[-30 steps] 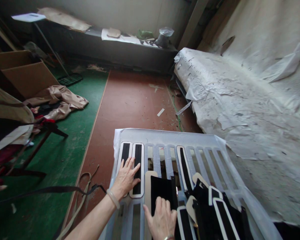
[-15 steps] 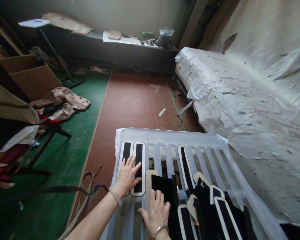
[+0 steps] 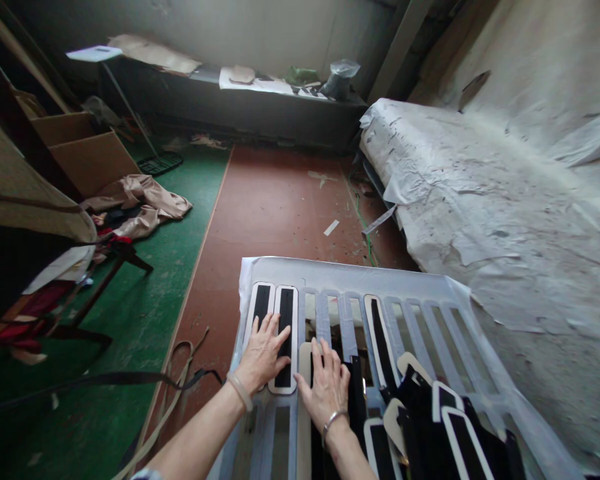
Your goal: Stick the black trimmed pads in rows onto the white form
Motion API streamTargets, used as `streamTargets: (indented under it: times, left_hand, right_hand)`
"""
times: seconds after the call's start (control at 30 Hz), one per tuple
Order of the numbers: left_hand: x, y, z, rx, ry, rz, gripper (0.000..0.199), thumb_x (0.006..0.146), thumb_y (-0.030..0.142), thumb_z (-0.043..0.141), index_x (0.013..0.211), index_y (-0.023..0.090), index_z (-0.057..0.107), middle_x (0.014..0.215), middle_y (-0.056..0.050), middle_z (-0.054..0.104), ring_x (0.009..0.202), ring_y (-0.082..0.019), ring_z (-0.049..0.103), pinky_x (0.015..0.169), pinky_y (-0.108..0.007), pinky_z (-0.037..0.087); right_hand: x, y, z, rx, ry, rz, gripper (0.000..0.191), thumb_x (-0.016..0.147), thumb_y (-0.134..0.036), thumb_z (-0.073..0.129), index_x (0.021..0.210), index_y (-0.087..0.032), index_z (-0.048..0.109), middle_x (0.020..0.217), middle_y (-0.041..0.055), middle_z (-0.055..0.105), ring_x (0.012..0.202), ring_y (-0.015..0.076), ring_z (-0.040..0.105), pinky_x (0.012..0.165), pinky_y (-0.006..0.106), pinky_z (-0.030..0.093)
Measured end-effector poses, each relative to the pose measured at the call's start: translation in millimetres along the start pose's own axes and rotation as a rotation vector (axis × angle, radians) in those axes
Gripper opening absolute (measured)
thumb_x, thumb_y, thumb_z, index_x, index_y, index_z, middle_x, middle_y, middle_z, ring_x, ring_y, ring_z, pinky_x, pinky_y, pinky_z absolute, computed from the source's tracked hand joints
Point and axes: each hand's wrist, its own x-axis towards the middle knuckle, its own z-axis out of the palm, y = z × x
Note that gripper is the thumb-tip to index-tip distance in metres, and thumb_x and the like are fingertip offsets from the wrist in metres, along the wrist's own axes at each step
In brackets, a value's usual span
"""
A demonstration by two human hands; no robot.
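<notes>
White-rimmed black strips lie on a pale slotted frame [image 3: 340,270]. My left hand [image 3: 264,350] rests with fingers spread across two of them side by side at the frame's left end, one being the second strip [image 3: 283,340]. Just to its right, my right hand [image 3: 329,383] lies flat with fingers apart, over a beige-edged black piece [image 3: 305,413]. Another white-rimmed strip [image 3: 380,340] sits in the middle slots. Right of my right hand is a loose pile of black and beige pieces [image 3: 420,407].
A bench covered in white sheeting [image 3: 480,200] stands at the right. At the left are a chair [image 3: 35,220], a cardboard box [image 3: 95,157] and crumpled cloth [image 3: 150,200] on the floor. A long low bench [image 3: 230,110] runs along the back wall.
My right hand has slid forward over the beige-edged black piece. My left hand stays on the two strips. The whole view has shifted slightly, so things appear further right.
</notes>
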Motion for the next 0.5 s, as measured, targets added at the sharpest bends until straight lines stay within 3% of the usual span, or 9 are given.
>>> streamTargets:
  times: [0.1,0.23,0.3,0.37,0.43,0.5]
  left_hand:
    - [-0.3,-0.8,4.3,0.002,0.010,-0.006,0.067,0.072,0.051,0.070,0.132,0.029,0.048,0.147,-0.014,0.034,0.137,-0.035,0.025,0.111,-0.056,0.016]
    - [-0.5,-1.7,6.5,-0.002,0.020,-0.005,0.067,0.071,0.051,0.070,0.131,0.029,0.049,0.147,-0.014,0.034,0.137,-0.035,0.025,0.111,-0.055,0.016]
    - [-0.6,-1.8,5.9,-0.005,0.025,-0.004,0.067,0.071,0.051,0.071,0.131,0.029,0.049,0.147,-0.015,0.034,0.137,-0.035,0.026,0.111,-0.055,0.016]
    - [-0.6,-1.5,4.7,-0.009,0.022,-0.003,0.067,0.071,0.050,0.072,0.130,0.029,0.050,0.147,-0.015,0.035,0.137,-0.035,0.026,0.111,-0.055,0.017]
    - [-0.6,-0.9,3.2,-0.012,0.012,-0.005,0.067,0.070,0.049,0.072,0.130,0.029,0.050,0.147,-0.016,0.035,0.137,-0.036,0.026,0.110,-0.055,0.019]
    - [-0.6,-0.2,2.0,-0.012,0.003,-0.011,0.067,0.070,0.049,0.072,0.130,0.029,0.050,0.147,-0.016,0.035,0.137,-0.036,0.026,0.110,-0.055,0.018]
  right_hand:
    - [24.7,-8.8,-13.1,-0.029,-0.057,-0.048,0.066,0.073,-0.047,0.066,0.130,-0.017,0.048,0.142,0.0125,0.045,0.124,0.0340,0.041,0.098,0.050,0.034]
    - [30.9,-12.9,-33.2,-0.051,-0.034,-0.025,0.049,0.073,-0.044,0.064,0.111,-0.014,0.056,0.115,0.0143,0.059,0.104,0.0332,0.053,0.083,0.046,0.043]
    - [25.1,-6.1,-42.9,-0.052,-0.012,-0.001,0.037,0.077,-0.031,0.056,0.110,-0.013,0.055,0.114,0.0149,0.058,0.105,0.0311,0.054,0.081,0.042,0.045]
    - [15.0,7.1,-49.4,-0.036,0.056,0.055,0.039,0.080,-0.020,0.047,0.118,-0.011,0.049,0.125,0.0170,0.051,0.112,0.0280,0.053,0.085,0.036,0.045]
    - [0.8,23.0,-50.0,-0.003,0.133,0.174,0.043,0.083,-0.018,0.041,0.125,-0.007,0.043,0.130,0.0199,0.046,0.112,0.0268,0.054,0.084,0.033,0.046]
    - [-17.7,36.4,-43.3,0.036,0.106,0.279,0.040,0.086,-0.024,0.038,0.122,-0.008,0.045,0.123,0.0196,0.052,0.101,0.0273,0.061,0.075,0.034,0.048]
